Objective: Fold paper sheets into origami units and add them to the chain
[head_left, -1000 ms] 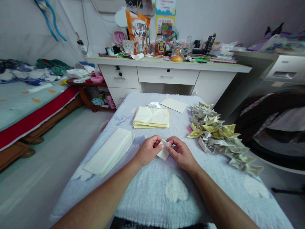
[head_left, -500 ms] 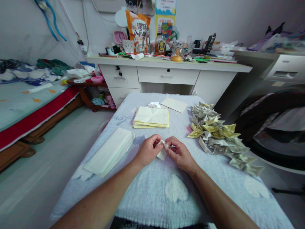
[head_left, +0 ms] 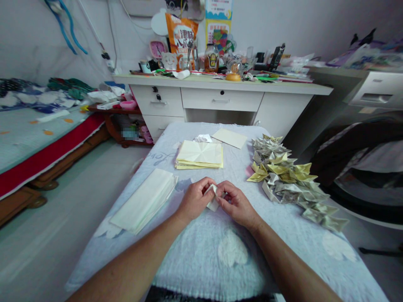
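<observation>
Between my two hands is a small folded piece of cream paper (head_left: pixel 213 204), held just above the cloth-covered table. My left hand (head_left: pixel 195 196) pinches its left side between thumb and fingers. On the other side my right hand (head_left: pixel 235 202) grips it near the top, with thumb and fingertips curled in; part of the paper is hidden behind the fingers. Beyond the hands lies a stack of cream and yellow paper sheets (head_left: pixel 200 153), the top one creased in a star pattern. To the left rests a pile of long folded paper strips (head_left: pixel 146 199).
Many folded paper pieces (head_left: pixel 286 178), silver-grey and yellow, lie in rows on the right of the table. A flat sheet (head_left: pixel 229 138) and a crumpled white tissue (head_left: pixel 203 138) lie at the back. Behind stands a cluttered white desk (head_left: pixel 220 86); a washing machine (head_left: pixel 374 96) is at right.
My fingers have shifted slightly on the paper, and its top edge now stands up between the thumbs at a different angle. Everything else stays in place.
</observation>
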### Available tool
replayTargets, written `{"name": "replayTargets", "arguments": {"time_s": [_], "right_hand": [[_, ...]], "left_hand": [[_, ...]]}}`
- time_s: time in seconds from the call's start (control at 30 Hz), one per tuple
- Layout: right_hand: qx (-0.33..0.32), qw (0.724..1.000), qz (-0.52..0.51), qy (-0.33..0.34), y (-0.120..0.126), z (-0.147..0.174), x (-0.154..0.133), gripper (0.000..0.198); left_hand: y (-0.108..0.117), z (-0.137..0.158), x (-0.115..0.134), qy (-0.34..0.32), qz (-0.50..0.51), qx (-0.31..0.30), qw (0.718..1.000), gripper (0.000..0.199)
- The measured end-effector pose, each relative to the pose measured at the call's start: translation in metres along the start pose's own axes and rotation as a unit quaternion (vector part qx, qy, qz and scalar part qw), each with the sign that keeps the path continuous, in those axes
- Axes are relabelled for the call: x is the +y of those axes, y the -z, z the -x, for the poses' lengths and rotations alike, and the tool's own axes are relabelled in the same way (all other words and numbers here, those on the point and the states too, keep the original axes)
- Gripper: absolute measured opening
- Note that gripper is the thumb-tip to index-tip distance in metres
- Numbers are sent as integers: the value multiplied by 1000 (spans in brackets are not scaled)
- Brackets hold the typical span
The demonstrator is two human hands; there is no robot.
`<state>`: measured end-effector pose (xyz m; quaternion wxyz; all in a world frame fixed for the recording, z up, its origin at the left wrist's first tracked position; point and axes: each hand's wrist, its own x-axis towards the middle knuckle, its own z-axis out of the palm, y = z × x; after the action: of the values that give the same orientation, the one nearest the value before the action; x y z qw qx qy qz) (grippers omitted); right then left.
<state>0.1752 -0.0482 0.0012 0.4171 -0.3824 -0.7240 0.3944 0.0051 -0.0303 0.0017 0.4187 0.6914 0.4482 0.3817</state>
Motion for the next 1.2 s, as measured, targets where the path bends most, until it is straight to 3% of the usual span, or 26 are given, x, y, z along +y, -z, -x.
{"name": "replayTargets", "arguments": {"time_s": [0.17, 0.3, 0.63, 0.97, 1.2], "right_hand": [[-17, 998, -46, -43, 0, 1, -2, 26], [27, 990, -96, -102, -4, 1, 6, 21], [26, 991, -83, -101, -3, 0, 10, 22], [51, 996, -37, -63, -1, 0, 4, 21], [55, 997, -21, -52, 3, -1, 1, 20]], "left_hand": [[1, 1, 6, -15, 1, 9, 1000, 11], [1, 1, 9, -15, 14, -3, 1000, 15], [2, 1, 5, 25, 120, -28, 992, 30], [1, -1, 10, -7, 10, -10, 1000, 7], [3, 0, 11, -24, 5, -27, 999, 11]]}}
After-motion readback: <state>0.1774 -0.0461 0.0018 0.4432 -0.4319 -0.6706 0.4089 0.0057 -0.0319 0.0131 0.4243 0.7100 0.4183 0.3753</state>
